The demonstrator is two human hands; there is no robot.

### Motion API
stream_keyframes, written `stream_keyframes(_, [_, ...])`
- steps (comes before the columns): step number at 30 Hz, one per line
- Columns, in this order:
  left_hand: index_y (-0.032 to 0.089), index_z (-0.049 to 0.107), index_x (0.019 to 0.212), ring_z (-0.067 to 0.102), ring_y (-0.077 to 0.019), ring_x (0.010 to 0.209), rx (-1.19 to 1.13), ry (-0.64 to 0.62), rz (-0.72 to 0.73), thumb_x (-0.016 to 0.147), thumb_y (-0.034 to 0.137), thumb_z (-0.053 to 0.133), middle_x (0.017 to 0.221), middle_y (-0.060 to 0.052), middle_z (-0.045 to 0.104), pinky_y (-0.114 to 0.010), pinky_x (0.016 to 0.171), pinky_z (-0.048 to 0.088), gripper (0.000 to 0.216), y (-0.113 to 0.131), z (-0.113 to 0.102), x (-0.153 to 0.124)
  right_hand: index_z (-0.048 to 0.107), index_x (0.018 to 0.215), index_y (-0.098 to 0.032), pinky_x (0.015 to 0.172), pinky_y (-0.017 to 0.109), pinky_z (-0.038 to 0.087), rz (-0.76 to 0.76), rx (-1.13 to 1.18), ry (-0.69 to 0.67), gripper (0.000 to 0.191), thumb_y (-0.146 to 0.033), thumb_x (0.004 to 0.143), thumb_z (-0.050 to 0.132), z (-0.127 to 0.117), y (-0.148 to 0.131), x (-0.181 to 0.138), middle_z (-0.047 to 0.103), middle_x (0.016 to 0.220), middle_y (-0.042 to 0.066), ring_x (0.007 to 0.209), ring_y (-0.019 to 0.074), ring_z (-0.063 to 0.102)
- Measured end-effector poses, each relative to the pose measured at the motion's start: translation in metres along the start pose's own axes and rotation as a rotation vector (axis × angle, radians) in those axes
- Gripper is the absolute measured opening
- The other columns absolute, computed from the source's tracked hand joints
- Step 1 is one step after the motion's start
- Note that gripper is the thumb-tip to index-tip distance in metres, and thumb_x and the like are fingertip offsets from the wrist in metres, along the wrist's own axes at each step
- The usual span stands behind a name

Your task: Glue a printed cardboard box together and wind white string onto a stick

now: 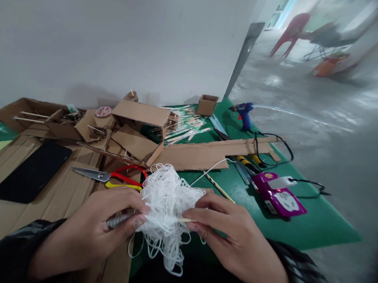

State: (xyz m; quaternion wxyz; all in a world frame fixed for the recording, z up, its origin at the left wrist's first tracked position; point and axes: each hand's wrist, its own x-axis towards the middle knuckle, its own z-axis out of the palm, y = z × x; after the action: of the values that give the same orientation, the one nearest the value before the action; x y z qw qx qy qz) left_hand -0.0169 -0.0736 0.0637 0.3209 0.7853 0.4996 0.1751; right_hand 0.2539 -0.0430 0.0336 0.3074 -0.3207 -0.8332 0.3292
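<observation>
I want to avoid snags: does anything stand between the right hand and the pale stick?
Nothing visible does: the right hand pinches the pale stick directly. The white string bunches up beyond that grip, toward the left hand.

String heap [168, 187] sits between left hand [112, 222] and right hand [224, 230], a stick [185, 220] across it. Scissors [102, 176] lie behind the left hand; further left, a phone [31, 173] rests on a cardboard sheet [67, 191]. Cardboard boxes [142, 112] stand behind these, before the wall [118, 37]. Rightward on the counter [319, 224]: power socket [280, 197], glue gun [245, 113] behind it.
</observation>
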Motion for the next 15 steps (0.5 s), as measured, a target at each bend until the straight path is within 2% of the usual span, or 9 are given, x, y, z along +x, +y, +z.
stream_keyframes(3, [0.024, 0.057, 0.088, 0.055, -0.0174, 0.101, 0.027, 0.043, 0.05, 0.094, 0.019, 0.046, 0.103, -0.003, 0.058, -0.027, 0.086, 0.042, 0.013, -0.008, -0.002, -0.014, 0.073, 0.1, -0.023, 0.069, 0.023, 0.048, 0.057, 0.096, 0.02, 0.018, -0.019, 0.092, 0.058, -0.009, 0.009, -0.003, 0.066, 0.089, 0.004, 0.079, 0.0142, 0.062])
stream_keyframes(6, [0.023, 0.05, 0.082, 0.05, -0.0198, 0.11, -0.069, 0.062, 0.09, 0.095, 0.017, 0.036, 0.108, -0.005, 0.054, -0.028, 0.088, 0.042, 0.019, -0.014, -0.002, -0.026, 0.073, 0.093, -0.023, 0.069, 0.023, 0.05, 0.133, 0.197, 0.041, 0.014, -0.02, 0.091, 0.06, -0.017, 0.019, -0.006, 0.068, 0.085, 0.004, 0.076, 0.0148, 0.063])
stream_keyframes(10, [0.022, 0.045, 0.079, 0.053, -0.0206, 0.1, -0.144, 0.022, 0.184, 0.092, 0.016, 0.032, 0.099, -0.005, 0.056, -0.032, 0.084, 0.044, 0.019, -0.017, -0.001, -0.028, 0.073, 0.087, -0.023, 0.068, 0.025, 0.05, 0.195, 0.321, 0.086, 0.01, -0.022, 0.089, 0.063, -0.022, 0.029, -0.01, 0.068, 0.081, 0.003, 0.076, 0.0162, 0.064])
stream_keyframes(15, [0.019, 0.047, 0.07, 0.054, -0.016, 0.083, 0.092, 0.034, 0.184, 0.091, 0.009, 0.046, 0.084, -0.002, 0.059, -0.029, 0.074, 0.042, 0.023, -0.019, 0.007, -0.016, 0.073, 0.085, -0.023, 0.063, 0.023, 0.047, 0.255, 0.441, 0.121, 0.011, -0.024, 0.09, 0.063, -0.024, 0.037, -0.015, 0.066, 0.078, 0.002, 0.073, 0.0146, 0.061])
